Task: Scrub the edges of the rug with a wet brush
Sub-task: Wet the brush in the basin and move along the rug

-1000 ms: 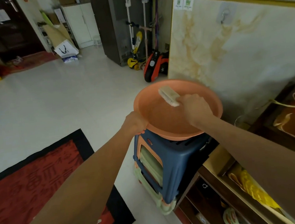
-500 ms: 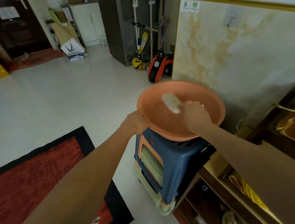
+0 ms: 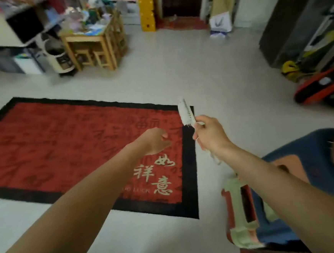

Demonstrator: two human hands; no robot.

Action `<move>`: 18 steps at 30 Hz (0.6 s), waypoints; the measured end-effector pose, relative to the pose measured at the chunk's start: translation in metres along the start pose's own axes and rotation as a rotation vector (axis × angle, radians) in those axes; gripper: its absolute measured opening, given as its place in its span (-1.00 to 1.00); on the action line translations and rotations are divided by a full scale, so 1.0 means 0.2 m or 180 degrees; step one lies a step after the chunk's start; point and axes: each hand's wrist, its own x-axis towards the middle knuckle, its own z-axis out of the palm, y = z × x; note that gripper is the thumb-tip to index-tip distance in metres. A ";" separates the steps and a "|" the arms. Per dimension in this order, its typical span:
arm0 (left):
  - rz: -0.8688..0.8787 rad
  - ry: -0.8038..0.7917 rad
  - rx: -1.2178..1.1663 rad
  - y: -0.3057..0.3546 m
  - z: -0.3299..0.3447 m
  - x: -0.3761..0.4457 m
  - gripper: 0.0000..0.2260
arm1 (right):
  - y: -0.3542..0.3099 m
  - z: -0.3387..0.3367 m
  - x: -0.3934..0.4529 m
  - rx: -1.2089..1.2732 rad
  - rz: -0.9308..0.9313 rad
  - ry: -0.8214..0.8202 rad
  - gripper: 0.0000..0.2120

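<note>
Above red rug [image 3: 63, 142] reading "LUCK", right hand [image 3: 210, 135] gripping brush [image 3: 186, 114], left hand [image 3: 153, 140] fingers loosely curled

Red rectangular woven rug [image 3: 67, 146], black-bordered, cream characters near its 5 o'clock corner, laid flat on floor. Pale long-handled scrubbing brush [image 3: 185, 113] held aloft above rug's 2 o'clock corner, head pointing toward 12 o'clock.

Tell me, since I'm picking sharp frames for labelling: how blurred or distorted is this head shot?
Head view: motion blur smears the far wooden table and stacked plastic stools; the red black-bordered rug and white scrub brush in the right hand stay readable; wide-angle bending curves the edges; lighting is soft, without glare.
</note>
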 end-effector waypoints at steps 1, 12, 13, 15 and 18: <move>-0.0133 0.0077 -0.0010 -0.16 -0.04 -0.05 -0.61 | -0.05 0.14 0.00 -0.0045 -0.0063 -0.0228 -0.78; -0.1779 0.0567 -0.0399 -2.33 -0.51 -1.12 -0.65 | -0.79 2.24 -0.29 -0.0408 -0.0580 -0.2082 -0.80; -0.1858 0.0585 -0.0452 -2.45 -0.55 -1.20 -0.66 | -0.85 2.39 -0.31 -0.0439 -0.0617 -0.2159 -0.80; -0.1961 0.0561 -0.0482 -2.65 -0.60 -1.30 -0.67 | -0.96 2.63 -0.34 -0.0504 -0.0702 -0.2316 -0.81; -0.2054 0.0468 -0.0420 -2.94 -0.66 -1.33 -0.69 | -1.08 2.95 -0.30 -0.0559 -0.0753 -0.2437 -0.80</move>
